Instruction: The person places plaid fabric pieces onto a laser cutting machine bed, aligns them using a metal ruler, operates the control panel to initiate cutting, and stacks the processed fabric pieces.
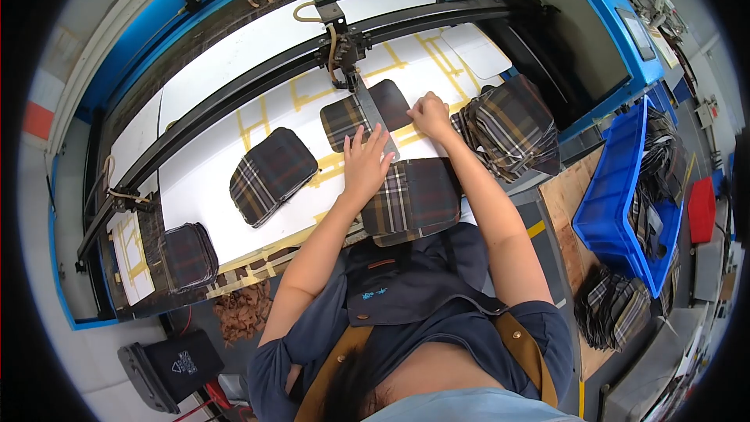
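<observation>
Under the machine head, a plaid fabric piece (pixel 341 119) lies flat on the white bed, beside a darker piece (pixel 390 103). A metal ruler (pixel 369 109) lies between and over them. My left hand (pixel 365 162) rests with fingers spread on the ruler's lower part and the edge of the plaid piece. At the right edge of the darker piece, my right hand (pixel 431 116) has its fingers curled together; what they hold, if anything, is hidden. Close to my body sits a stack of plaid pieces (pixel 412 201).
The cutting machine's gantry (pixel 258 82) crosses the bed. More plaid stacks lie at the left (pixel 273 176), far left (pixel 189 256) and right (pixel 512 126). A blue crate (pixel 617 187) with fabric stands on the right, above another fabric pile (pixel 613 306). A black bin (pixel 172 367) is lower left.
</observation>
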Demonstrator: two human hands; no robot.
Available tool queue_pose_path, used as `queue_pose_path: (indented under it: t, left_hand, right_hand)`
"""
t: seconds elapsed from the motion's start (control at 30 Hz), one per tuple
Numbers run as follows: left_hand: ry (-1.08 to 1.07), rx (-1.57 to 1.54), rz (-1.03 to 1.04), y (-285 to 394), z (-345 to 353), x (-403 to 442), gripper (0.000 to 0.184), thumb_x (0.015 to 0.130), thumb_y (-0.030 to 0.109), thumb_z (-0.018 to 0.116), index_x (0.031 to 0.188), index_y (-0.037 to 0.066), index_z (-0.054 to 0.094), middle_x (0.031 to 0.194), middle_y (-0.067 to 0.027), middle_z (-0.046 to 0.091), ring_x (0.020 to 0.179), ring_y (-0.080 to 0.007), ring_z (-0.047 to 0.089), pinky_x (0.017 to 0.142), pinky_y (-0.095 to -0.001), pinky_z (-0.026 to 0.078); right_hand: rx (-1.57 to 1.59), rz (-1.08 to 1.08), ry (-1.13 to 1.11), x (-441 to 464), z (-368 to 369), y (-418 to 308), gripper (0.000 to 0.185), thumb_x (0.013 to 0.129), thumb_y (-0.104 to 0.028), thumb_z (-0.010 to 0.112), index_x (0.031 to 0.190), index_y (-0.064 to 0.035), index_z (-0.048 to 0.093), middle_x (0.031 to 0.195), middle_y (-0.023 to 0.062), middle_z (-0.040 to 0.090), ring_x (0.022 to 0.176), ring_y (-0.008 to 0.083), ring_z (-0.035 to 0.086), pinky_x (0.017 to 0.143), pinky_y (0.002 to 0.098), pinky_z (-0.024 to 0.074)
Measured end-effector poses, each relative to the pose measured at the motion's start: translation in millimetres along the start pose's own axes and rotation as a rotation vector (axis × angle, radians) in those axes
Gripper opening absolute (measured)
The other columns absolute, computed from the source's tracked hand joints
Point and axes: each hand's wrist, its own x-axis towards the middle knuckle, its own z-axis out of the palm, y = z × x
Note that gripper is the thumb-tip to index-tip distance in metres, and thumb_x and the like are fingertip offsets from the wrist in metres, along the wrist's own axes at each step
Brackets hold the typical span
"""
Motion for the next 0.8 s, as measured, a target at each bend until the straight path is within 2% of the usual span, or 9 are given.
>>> queue_pose_path:
  t: [0.07,0.17,0.27,0.3,0.4,0.43,0.57,0.67,0.8]
  left_hand:
    - [0.007,-0.003,0.000,0.3,1.3,0.8,0.049,0.096,0.033,0.060,0.139,0.011,0.055,0.151,-0.0103,0.046,0.140,-0.0383,0.035,0.116,-0.0596,0.022]
    - [0.044,-0.032,-0.011,-0.3,2.5,-0.6,0.048,0.094,0.032,0.062,0.137,0.011,0.056,0.145,-0.0162,0.047,0.138,-0.0371,0.037,0.116,-0.0600,0.022]
    - [0.038,-0.019,-0.012,-1.3,2.9,-1.0,0.048,0.095,0.032,0.061,0.138,0.013,0.055,0.142,-0.0163,0.046,0.137,-0.0370,0.037,0.115,-0.0585,0.023]
    - [0.050,-0.015,-0.005,-1.8,4.0,-1.4,0.048,0.094,0.032,0.062,0.138,0.013,0.056,0.141,-0.0165,0.047,0.137,-0.0372,0.037,0.115,-0.0586,0.024]
    - [0.055,-0.007,-0.001,-1.7,4.1,-1.3,0.048,0.093,0.032,0.063,0.137,0.013,0.056,0.142,-0.0162,0.047,0.137,-0.0374,0.037,0.115,-0.0587,0.024]
    - [0.058,-0.011,-0.007,-1.1,3.3,-1.1,0.047,0.093,0.032,0.064,0.136,0.015,0.057,0.142,-0.0162,0.048,0.137,-0.0368,0.037,0.114,-0.0593,0.025]
    - [0.067,-0.073,-0.022,-3.2,1.9,-4.3,0.050,0.093,0.029,0.064,0.136,0.007,0.055,0.143,-0.0175,0.047,0.138,-0.0352,0.039,0.116,-0.0556,0.026]
    - [0.091,-0.140,-0.060,-8.0,0.5,-10.3,0.051,0.093,0.027,0.064,0.135,0.000,0.053,0.143,-0.0188,0.048,0.138,-0.0345,0.040,0.116,-0.0521,0.027]
    - [0.104,-0.079,-0.041,-4.4,-5.1,-15.8,0.050,0.092,0.024,0.064,0.133,-0.003,0.052,0.140,-0.0195,0.050,0.137,-0.0348,0.042,0.115,-0.0505,0.030]
  right_hand:
    - [0.011,0.000,-0.005,-0.5,-2.8,-0.7,0.022,0.075,-0.023,0.082,0.068,-0.0078,0.068,0.092,0.0127,0.064,0.094,0.0328,0.062,0.081,0.0455,0.0443]
    - [-0.016,0.076,-0.071,2.3,-9.6,-4.8,0.025,0.075,-0.020,0.082,0.093,-0.0075,0.070,0.101,0.0140,0.063,0.098,0.0340,0.061,0.084,0.0462,0.0459]
    - [-0.131,-0.150,0.114,-0.4,-10.4,-17.9,0.057,0.075,-0.018,0.081,0.127,-0.0089,0.060,0.113,0.0157,0.059,0.104,0.0352,0.059,0.088,0.0475,0.0470]
    - [-0.188,-0.191,-0.042,1.4,-18.5,-28.4,0.077,0.077,-0.018,0.079,0.145,-0.0127,0.045,0.129,0.0178,0.053,0.117,0.0378,0.053,0.096,0.0483,0.0453]
    - [-0.251,-0.561,0.089,5.7,5.4,-25.2,0.070,0.081,-0.019,0.075,0.146,-0.0152,0.047,0.140,0.0172,0.049,0.129,0.0379,0.047,0.104,0.0472,0.0411]
    - [-0.254,-0.507,-0.026,5.1,15.4,-20.6,0.056,0.092,-0.025,0.064,0.146,-0.0180,0.048,0.152,0.0116,0.043,0.140,0.0349,0.038,0.113,0.0470,0.0333]
    - [-0.285,-0.433,-0.023,-0.2,27.5,-8.8,0.046,0.103,-0.034,0.047,0.147,-0.0198,0.049,0.156,0.0033,0.041,0.146,0.0286,0.033,0.119,0.0490,0.0240]
    - [-0.308,-0.433,-0.016,0.2,29.4,-7.9,0.046,0.103,-0.034,0.046,0.147,-0.0203,0.048,0.156,0.0028,0.040,0.146,0.0284,0.032,0.119,0.0491,0.0237]
    - [-0.179,-0.388,0.099,-2.6,30.6,-9.5,0.048,0.094,-0.030,0.062,0.139,-0.0135,0.054,0.146,0.0145,0.047,0.138,0.0335,0.039,0.115,0.0500,0.0284]
